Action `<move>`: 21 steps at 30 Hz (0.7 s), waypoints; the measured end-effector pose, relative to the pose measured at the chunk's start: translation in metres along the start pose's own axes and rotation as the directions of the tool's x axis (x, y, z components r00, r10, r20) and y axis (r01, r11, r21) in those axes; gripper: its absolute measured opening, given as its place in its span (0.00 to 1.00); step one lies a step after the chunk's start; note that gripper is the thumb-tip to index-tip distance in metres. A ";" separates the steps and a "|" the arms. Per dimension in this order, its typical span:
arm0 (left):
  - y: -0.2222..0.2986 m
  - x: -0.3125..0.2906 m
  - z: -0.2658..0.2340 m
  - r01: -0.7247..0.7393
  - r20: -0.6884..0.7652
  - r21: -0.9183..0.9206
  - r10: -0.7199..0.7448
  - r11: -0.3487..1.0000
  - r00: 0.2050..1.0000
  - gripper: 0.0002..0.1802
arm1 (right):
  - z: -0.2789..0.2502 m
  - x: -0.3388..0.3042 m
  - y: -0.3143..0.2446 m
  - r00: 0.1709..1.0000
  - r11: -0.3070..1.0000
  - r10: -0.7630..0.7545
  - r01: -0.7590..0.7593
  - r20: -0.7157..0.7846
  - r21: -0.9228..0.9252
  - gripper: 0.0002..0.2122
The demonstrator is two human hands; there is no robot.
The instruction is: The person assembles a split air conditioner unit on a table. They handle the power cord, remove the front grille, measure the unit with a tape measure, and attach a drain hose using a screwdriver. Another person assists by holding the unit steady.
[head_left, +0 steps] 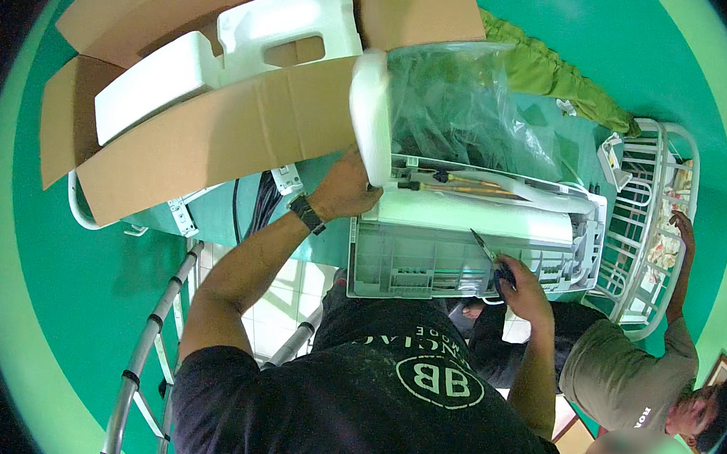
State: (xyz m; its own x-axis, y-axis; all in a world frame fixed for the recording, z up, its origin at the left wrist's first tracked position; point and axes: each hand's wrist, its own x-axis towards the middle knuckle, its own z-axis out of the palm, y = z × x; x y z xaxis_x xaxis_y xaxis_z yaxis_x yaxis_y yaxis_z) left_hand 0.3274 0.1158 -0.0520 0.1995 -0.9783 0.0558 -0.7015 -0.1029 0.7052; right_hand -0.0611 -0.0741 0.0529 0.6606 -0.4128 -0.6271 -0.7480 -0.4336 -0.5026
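My left hand, with a dark watch on its wrist, is closed around the lower part of a thick white wrapped pipe. The pipe stands up from the left end of a white air conditioner indoor unit, whose ribbed back faces up. Lower on that unit, my right hand grips dark-handled scissors, their blades pointing up and left over the ribbed back. Thin copper-coloured tubes lie along the unit's far side. Some left-hand fingers are hidden behind the pipe.
An open cardboard box with white foam packing lies at far left. Clear plastic sheeting lies behind the unit. A ladder stands at left. At right, another person rests a hand on a white metal bed frame.
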 end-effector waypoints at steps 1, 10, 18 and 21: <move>0.021 0.006 -0.006 0.065 -0.210 -0.088 -0.083 0.994 0.974 0.19 | -0.004 0.000 0.012 0.997 0.997 -0.068 0.067 -0.027 -0.031 0.26; 0.035 -0.027 0.022 0.274 -0.216 -0.728 -0.590 0.628 0.778 0.14 | -0.113 0.136 -0.030 0.881 0.946 -0.315 0.264 -0.352 -0.185 0.23; 0.093 -0.031 0.016 0.311 -0.380 -0.651 -0.652 0.692 0.656 0.18 | -0.097 0.335 0.041 0.906 0.723 -0.423 0.329 -0.013 -0.607 0.20; 0.108 -0.046 0.036 0.261 -0.487 -0.577 -0.583 0.774 0.651 0.15 | -0.087 0.369 0.058 0.910 0.648 -0.387 0.384 0.151 -0.658 0.18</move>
State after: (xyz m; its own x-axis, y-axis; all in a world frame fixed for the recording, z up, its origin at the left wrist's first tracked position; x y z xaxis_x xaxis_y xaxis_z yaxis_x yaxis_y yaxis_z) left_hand 0.2182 0.1433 -0.0041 0.8717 -0.4891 -0.0307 -0.0958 -0.2316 0.9681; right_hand 0.1452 -0.3209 -0.1558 0.8805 -0.0873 -0.4660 -0.1883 -0.9665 -0.1746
